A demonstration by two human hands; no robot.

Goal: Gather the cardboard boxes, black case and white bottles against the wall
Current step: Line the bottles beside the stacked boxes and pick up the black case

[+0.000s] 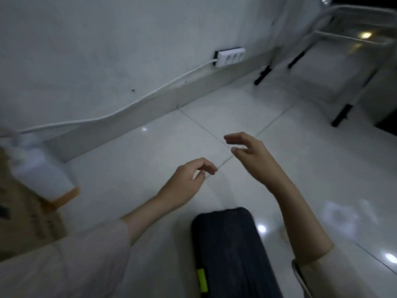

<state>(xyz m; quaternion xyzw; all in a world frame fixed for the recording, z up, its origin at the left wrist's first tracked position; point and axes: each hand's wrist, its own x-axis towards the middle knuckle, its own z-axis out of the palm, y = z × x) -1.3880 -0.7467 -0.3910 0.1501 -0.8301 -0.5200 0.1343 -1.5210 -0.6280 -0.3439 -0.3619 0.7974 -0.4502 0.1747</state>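
A black case (pixel 234 252) with a small yellow-green tag lies on the white tiled floor at the bottom centre, below and between my hands. At the far left stands a blurred cardboard box (pixel 23 214) with a white bottle (pixel 38 168) beside or on it, close to the wall (pixel 90 46). My left hand (pixel 189 179) hovers above the floor with its fingers loosely curled and nothing in them. My right hand (pixel 251 155) hangs a little higher and to the right, fingers spread, empty. Neither hand touches the case.
A white power strip (pixel 229 57) is fixed low on the wall, its cable (pixel 129 106) running left along the skirting. A white metal frame with black feet (pixel 341 67) stands at the top right. Glossy floor tiles (pixel 322 168) stretch between the wall and the frame.
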